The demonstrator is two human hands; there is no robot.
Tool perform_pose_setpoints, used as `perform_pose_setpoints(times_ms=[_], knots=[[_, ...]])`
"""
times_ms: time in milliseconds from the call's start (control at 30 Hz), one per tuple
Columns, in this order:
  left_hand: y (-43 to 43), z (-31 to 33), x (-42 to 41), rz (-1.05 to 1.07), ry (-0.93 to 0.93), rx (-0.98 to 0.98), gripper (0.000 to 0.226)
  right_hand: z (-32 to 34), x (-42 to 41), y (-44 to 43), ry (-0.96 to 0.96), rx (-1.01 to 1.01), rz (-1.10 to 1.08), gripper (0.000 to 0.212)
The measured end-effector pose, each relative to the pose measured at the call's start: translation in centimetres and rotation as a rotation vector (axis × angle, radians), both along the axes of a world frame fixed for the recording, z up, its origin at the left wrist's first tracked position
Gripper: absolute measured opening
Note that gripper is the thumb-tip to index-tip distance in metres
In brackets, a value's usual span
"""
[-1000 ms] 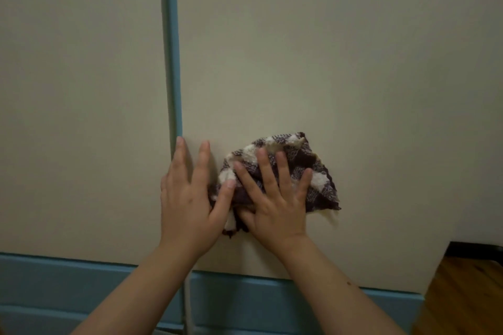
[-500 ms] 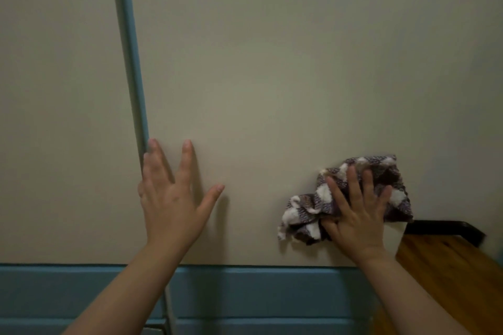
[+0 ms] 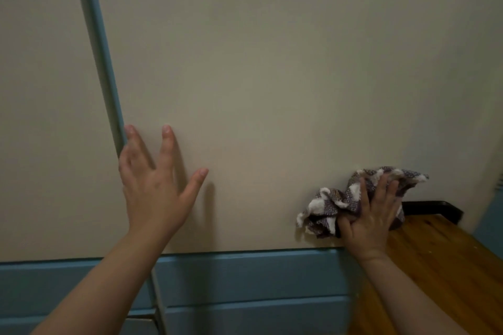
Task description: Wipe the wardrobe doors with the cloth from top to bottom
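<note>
Two cream wardrobe doors fill the view: the right door (image 3: 272,76) and the left door (image 3: 40,117), split by a blue vertical strip (image 3: 100,57). My right hand (image 3: 370,220) presses a crumpled purple-and-white checked cloth (image 3: 326,204) against the right door's lower right corner, thumb gripping its folds. My left hand (image 3: 155,187) rests flat on the same door near the strip, fingers spread, holding nothing.
A blue base panel (image 3: 245,277) runs under the doors. A wooden floor (image 3: 435,266) lies at the lower right, past the wardrobe's edge, with a black skirting strip (image 3: 435,208) along its far side.
My right hand has slid the cloth rightward across the door, from beside my left hand to the lower right corner. The left hand has stayed flat near the blue strip.
</note>
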State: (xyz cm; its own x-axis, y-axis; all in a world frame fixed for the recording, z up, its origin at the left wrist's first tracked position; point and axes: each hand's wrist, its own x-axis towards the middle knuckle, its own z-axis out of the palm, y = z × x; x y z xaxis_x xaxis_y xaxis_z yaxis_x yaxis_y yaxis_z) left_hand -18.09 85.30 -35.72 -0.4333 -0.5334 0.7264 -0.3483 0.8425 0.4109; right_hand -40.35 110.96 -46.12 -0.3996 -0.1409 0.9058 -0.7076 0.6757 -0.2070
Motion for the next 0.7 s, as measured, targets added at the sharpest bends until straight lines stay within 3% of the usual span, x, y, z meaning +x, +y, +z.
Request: perform_pose_setpoints(times_ms=[233,367,467,633,700], knots=[[0.6,-2.3,0.7,-0.029,-0.053,0.051,0.088,-6.4,0.6,1.2,-0.061,0.16,-0.069,0.089],[1.1,-4.1,1.6,-0.092,-0.038,0.098,0.087,-8.1,1.0,1.1,-0.065,0.223,-0.101,0.073],[1.3,-3.8,2.0,-0.193,0.088,0.135,0.084,-8.1,1.4,0.3,-0.041,0.242,-0.125,0.092],[1.0,-3.0,2.8,-0.271,0.223,0.22,0.076,-7.2,3.1,-4.1,0.193,0.409,-0.072,0.126],[0.8,-3.0,3.2,-0.296,0.212,0.243,0.073,-6.7,4.2,-6.2,0.29,0.449,-0.04,0.114]])
